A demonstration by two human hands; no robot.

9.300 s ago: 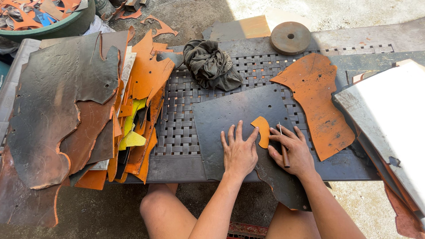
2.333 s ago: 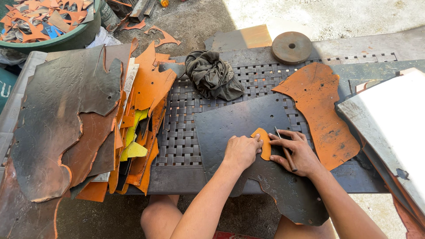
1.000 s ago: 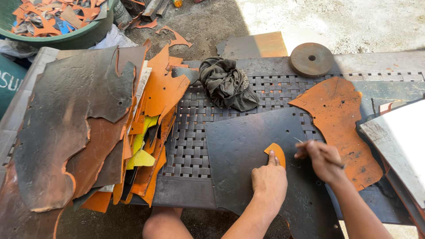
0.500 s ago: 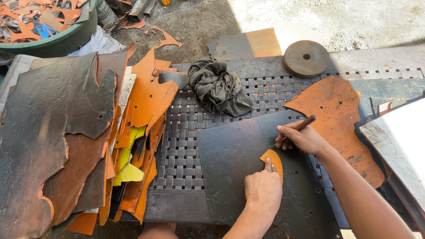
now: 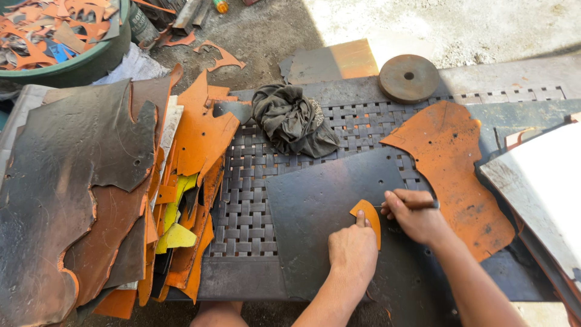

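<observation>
A dark grey sheet [image 5: 321, 212] lies flat on a woven-strap work surface [image 5: 248, 200]. On it rests a small orange curved template [image 5: 369, 219]. My left hand [image 5: 352, 251] presses down on the template with its fingers closed over its lower edge. My right hand [image 5: 414, 215] grips a thin dark marking tool [image 5: 417, 204] whose tip sits against the template's right edge. A large orange sheet piece [image 5: 451, 163] lies just right of my right hand.
A crumpled dark cloth [image 5: 293, 118] sits at the back of the surface. A round rusty disc [image 5: 408, 77] lies at the back right. Stacked dark, orange and yellow sheet scraps [image 5: 121, 188] cover the left. A green tub of offcuts [image 5: 60, 36] stands top left. White-topped board [image 5: 538, 188] at right.
The template and my left hand have stayed on the dark sheet. My right hand has dropped from above the template to its right edge with the tool.
</observation>
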